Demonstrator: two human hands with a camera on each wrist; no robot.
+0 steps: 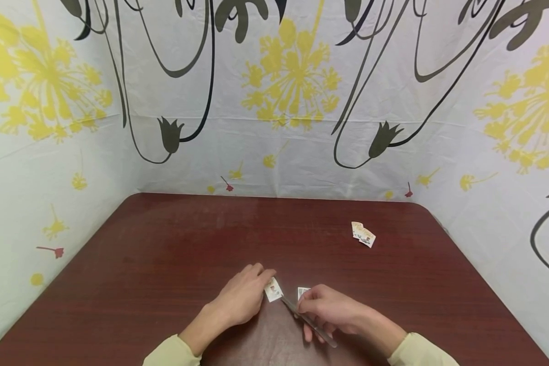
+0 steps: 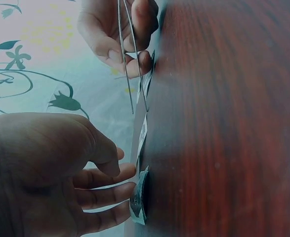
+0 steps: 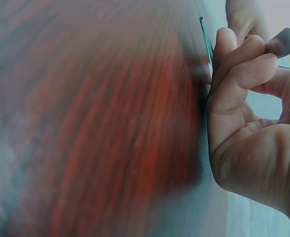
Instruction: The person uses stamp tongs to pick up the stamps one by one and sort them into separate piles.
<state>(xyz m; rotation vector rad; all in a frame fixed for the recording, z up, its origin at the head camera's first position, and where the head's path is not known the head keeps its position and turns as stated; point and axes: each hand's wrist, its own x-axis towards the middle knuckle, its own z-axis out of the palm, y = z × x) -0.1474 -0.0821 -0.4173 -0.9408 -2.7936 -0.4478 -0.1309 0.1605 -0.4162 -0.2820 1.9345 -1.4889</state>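
Note:
My right hand (image 1: 331,310) grips metal tweezers (image 1: 314,328), which slant down toward a small white printed paper piece (image 1: 273,290) on the table. In the left wrist view the two prongs of the tweezers (image 2: 127,64) stand apart, one tip right at the edge of that paper. My left hand (image 1: 241,297) lies beside the paper, fingertips at its far edge. Its relaxed fingers touch a curled paper piece (image 2: 140,197) in the left wrist view. Another white piece (image 1: 303,292) lies partly hidden behind my right hand. The right wrist view shows the tweezers' rounded end (image 3: 284,43) above my curled fingers.
Several small printed paper pieces (image 1: 363,234) lie overlapping at the back right of the dark red-brown table (image 1: 201,234). Patterned white cloth (image 1: 293,157) hangs behind the table and along both sides.

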